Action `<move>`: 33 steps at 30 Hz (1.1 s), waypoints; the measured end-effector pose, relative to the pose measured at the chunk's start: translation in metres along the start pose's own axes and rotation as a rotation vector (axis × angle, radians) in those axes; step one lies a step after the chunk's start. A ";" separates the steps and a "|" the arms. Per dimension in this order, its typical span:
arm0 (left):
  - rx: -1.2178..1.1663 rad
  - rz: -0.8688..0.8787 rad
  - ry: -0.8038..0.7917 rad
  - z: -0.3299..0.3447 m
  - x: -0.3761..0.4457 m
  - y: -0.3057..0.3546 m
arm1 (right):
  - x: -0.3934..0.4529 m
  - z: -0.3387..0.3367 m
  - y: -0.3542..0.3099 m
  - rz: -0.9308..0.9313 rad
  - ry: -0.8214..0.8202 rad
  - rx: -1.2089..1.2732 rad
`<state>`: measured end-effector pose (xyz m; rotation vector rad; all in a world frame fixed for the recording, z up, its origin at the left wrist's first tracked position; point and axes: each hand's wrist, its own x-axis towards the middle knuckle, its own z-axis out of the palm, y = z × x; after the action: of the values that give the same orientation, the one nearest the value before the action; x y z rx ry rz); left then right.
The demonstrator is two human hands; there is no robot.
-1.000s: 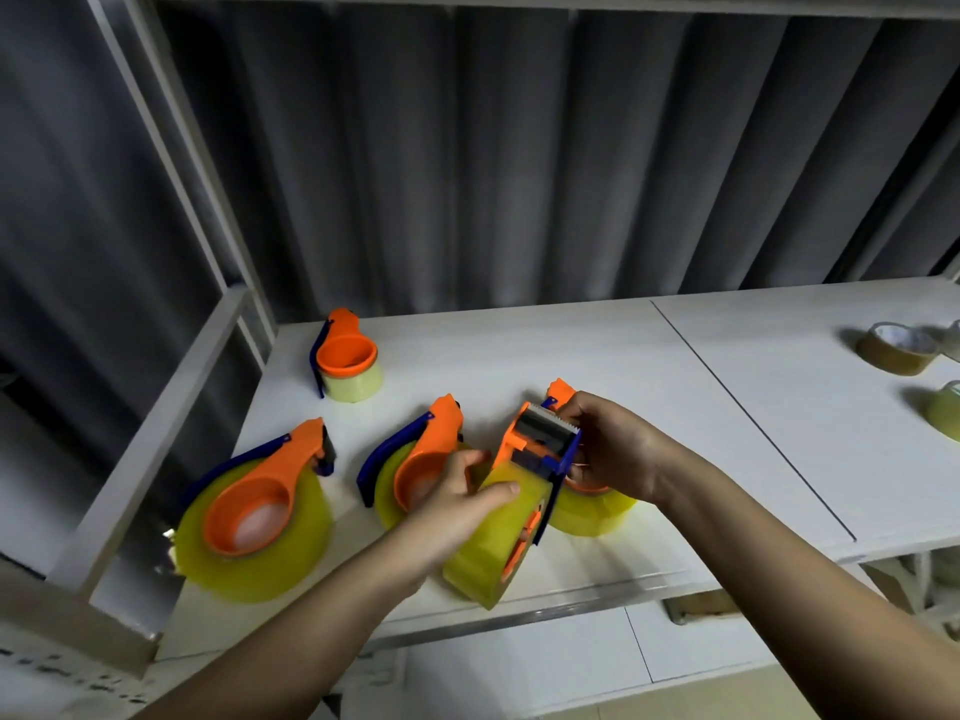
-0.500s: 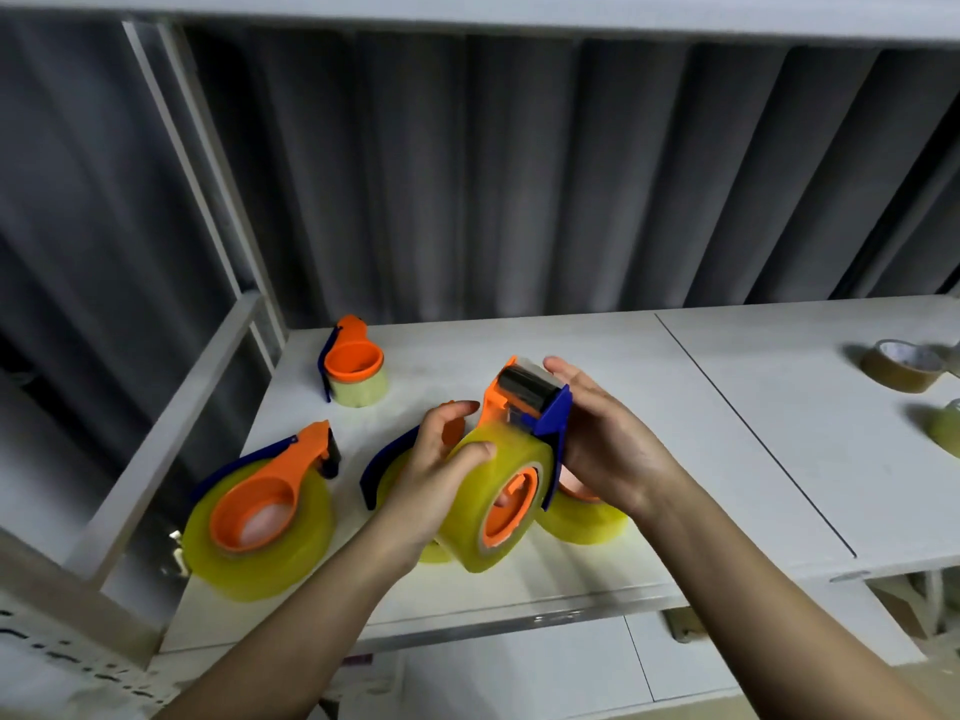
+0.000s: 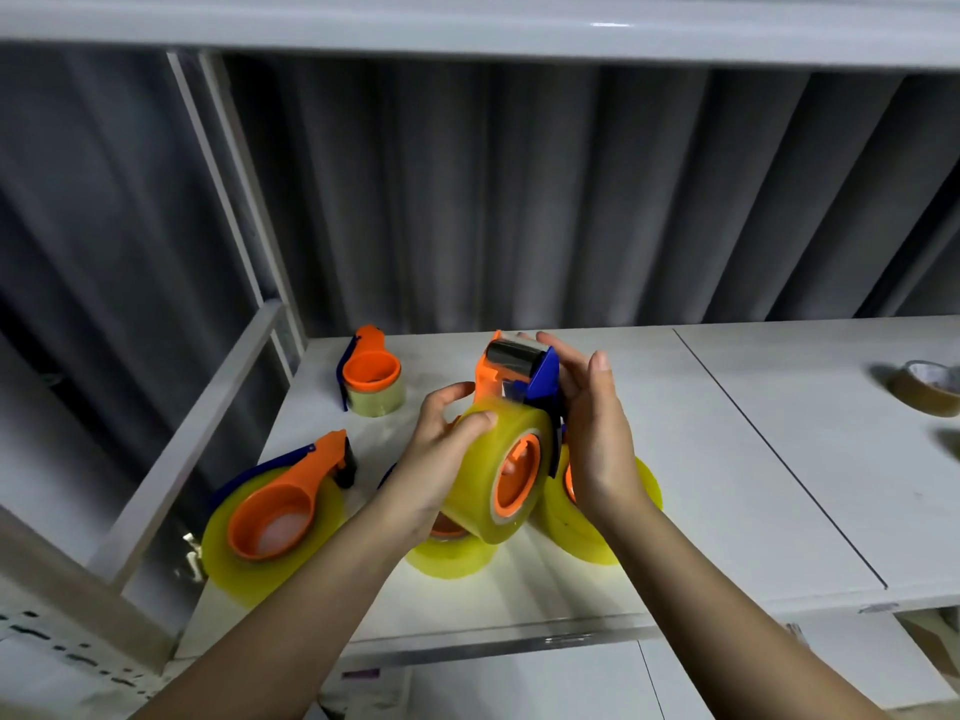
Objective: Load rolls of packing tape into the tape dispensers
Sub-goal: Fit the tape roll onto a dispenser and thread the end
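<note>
Left hand (image 3: 441, 459) curls round the glossy translucent yellow tape roll (image 3: 488, 480) on a held orange-and-blue plastic dispenser (image 3: 519, 376), lifted above the white shelf (image 3: 701, 459). Right hand (image 3: 597, 439), fingers straight, presses flat against the dispenser's blue side. Behind them lie three loaded dispensers, further back a small one (image 3: 371, 371); a brown roll (image 3: 930, 387) far right.

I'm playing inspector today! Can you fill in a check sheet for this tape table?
Surface: white table, seam down it.
Job's things: held dispenser with yellow roll; loaded dispensers at left front, back, two partly hidden behind the hands.
Clutter: brown tape roll far right.
Hands: left hand grips the roll; right hand cups the dispenser, fingers straight.
Cables: nothing seen.
Surroundings: grey corrugated wall, white frame.
</note>
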<state>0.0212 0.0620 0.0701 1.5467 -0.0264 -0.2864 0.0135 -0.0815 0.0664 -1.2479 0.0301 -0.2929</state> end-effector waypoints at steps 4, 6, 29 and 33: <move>-0.045 -0.033 0.009 0.001 0.003 0.005 | 0.000 0.006 0.002 -0.110 -0.017 -0.157; -0.050 -0.047 0.000 0.000 0.005 0.008 | 0.000 0.008 0.003 -0.103 -0.023 -0.145; -0.121 -0.120 -0.065 0.016 0.023 0.022 | 0.019 0.005 0.010 -0.301 0.246 -0.261; -0.165 -0.126 -0.147 0.017 0.022 0.023 | 0.031 0.001 0.016 -0.214 0.296 -0.223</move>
<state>0.0433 0.0412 0.0896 1.3634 -0.0199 -0.4900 0.0467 -0.0830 0.0563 -1.4222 0.1887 -0.6732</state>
